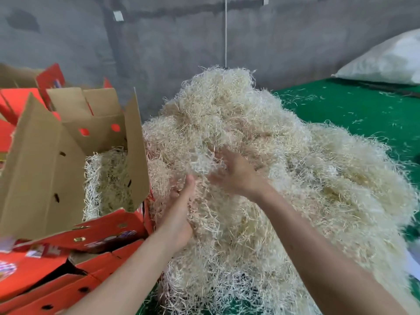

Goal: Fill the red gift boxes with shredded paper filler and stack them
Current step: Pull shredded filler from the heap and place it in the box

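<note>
Shredded paper filler: pale cream, thin crinkled strands, tangled into a loose mound. It sits at centre frame on a green table cover. The mound peaks at upper centre and widens downward and to the right. Its lower edge is cut off by the frame bottom. Stray strands dot the cover at upper right.

Red gift box: corrugated card, glossy red outside, plain brown inside. It stands at left of frame, touching the mound, mouth facing up. Its brown flaps stand up or lean outward, punched with small holes. The box is part-filled with the same strands. Its long axis cannot be judged.

Further red boxes: lower left, tilted and overlapping, print blurred.

Left hand: thumb up, fingers sunk in the mound's left flank and hidden. Its grip cannot be told.

Right hand: motion-blurred, fingers spread and relaxed, touching strands just above the left hand.

White sack: upper right, cut off.
</note>
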